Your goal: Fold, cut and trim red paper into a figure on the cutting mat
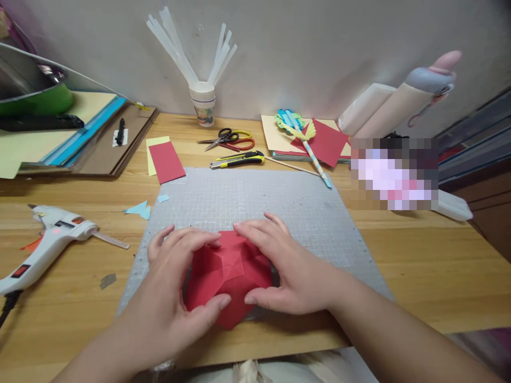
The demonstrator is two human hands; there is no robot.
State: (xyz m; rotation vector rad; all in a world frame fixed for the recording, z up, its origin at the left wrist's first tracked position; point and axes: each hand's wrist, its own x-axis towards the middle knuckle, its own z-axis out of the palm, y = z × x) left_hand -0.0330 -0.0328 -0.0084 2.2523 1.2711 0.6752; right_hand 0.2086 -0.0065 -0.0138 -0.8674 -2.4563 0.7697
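Observation:
A folded piece of red paper [227,274] lies on the near part of a grey cutting mat [255,199]. My left hand [171,287] grips its left side, fingers curled over the top edge and thumb pressed on the lower part. My right hand [287,266] holds the right side the same way, fingertips on the top fold and thumb near the bottom. The two hands almost meet over the paper, whose outer edges are hidden under my palms.
A white glue gun [48,242] lies at the left. Scissors [225,138], a yellow utility knife [239,159], red and yellow paper sheets [165,159], a cup of glue sticks [203,103], blue scraps [139,209], stacked boards [99,138] and paper crafts [311,138] crowd the back.

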